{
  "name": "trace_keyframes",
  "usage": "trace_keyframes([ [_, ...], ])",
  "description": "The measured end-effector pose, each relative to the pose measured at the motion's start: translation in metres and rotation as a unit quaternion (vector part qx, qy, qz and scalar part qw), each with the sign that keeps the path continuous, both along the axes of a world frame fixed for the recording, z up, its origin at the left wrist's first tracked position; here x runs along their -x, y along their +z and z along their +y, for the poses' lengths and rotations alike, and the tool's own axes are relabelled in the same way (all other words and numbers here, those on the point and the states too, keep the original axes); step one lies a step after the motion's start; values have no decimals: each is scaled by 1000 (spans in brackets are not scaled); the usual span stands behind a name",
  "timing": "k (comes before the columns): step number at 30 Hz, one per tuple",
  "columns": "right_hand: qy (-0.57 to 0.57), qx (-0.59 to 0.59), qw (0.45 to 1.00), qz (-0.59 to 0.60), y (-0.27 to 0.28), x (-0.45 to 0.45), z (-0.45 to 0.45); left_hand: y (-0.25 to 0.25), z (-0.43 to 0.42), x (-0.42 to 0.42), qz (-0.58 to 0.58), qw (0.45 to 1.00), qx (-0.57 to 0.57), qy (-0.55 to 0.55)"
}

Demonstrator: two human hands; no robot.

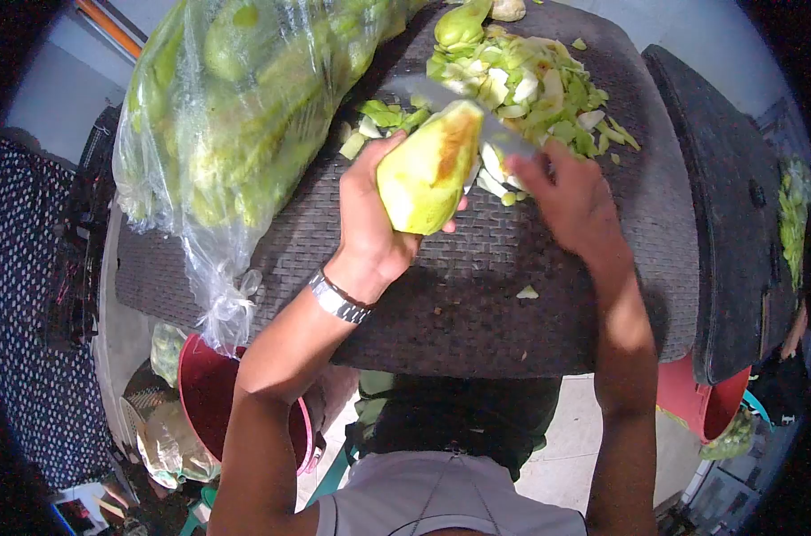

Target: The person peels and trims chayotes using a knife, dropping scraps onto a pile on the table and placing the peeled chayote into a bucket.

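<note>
My left hand (pixel 367 214), with a metal watch at the wrist, is closed round a large pear-shaped, pale green fruit (pixel 423 179). Its skin looks largely peeled, and a brown patch runs down the upper right side. My right hand (pixel 577 201) grips a knife (pixel 504 136), whose blurred blade lies close by the fruit's upper right edge; whether it touches cannot be made out. Behind the blade a heap of green and white peelings (pixel 548 85) covers the table, with another green fruit (pixel 462 27) at its far end.
A knotted clear plastic bag (pixel 222 308) full of green fruit lies along the left of the dark woven-textured table (pixel 477 304). Below the table edge stand a red bucket (pixel 204 393) at left and another red container (pixel 705 402) at right. A dark chair back (pixel 727 223) borders the right.
</note>
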State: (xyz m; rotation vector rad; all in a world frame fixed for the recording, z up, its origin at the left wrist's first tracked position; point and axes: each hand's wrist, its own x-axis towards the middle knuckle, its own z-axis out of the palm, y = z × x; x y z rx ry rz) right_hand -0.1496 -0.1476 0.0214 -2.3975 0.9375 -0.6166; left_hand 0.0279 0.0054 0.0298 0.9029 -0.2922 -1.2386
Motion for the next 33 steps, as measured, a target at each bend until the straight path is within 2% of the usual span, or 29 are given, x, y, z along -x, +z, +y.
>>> trace_keyframes([
  [3, -76, -131, 988, 40, 8, 10, -26, -1, 5, -1, 37, 998, 41, 0],
  [5, -88, -183, 978, 55, 6, 17, -36, -3, 2, -5, 32, 999, 40, 1],
  [7, -81, -160, 982, 62, -6, 24, -47, -12, -2, -9, 25, 999, 30, -6],
  [8, -69, -110, 990, 59, -21, 27, -55, -11, -3, -8, 28, 999, 16, -1],
  [10, -79, -66, 994, 39, -15, 22, -48, -8, -6, -5, 30, 999, -10, 7],
  [12, -121, -81, 989, 6, 6, 12, -22, -9, -9, -4, 36, 999, -14, 15],
  [15, -51, -129, 990, -36, 20, 2, 8, -7, -10, -2, 42, 998, -32, 38],
  [18, -3, -115, 993, 10, 31, -5, 37, -9, -9, -2, 35, 999, -35, 17],
  [22, -90, -66, 993, -45, 19, -8, 32, -7, -4, 2, 3, 995, -69, -66],
  [25, -193, -15, 977, -93, 13, 0, -1, -10, -5, 1, -2, 997, -68, -47],
  [28, -192, -26, 980, -54, 21, 14, -18, -9, -7, -2, -11, 998, -63, -12],
  [31, -162, -87, 983, -7, 9, 7, -18, -14, -10, -5, -17, 998, -55, 7],
  [33, -130, -71, 988, 32, 9, 3, -7, -12, -9, -6, -17, 998, -59, 8],
])
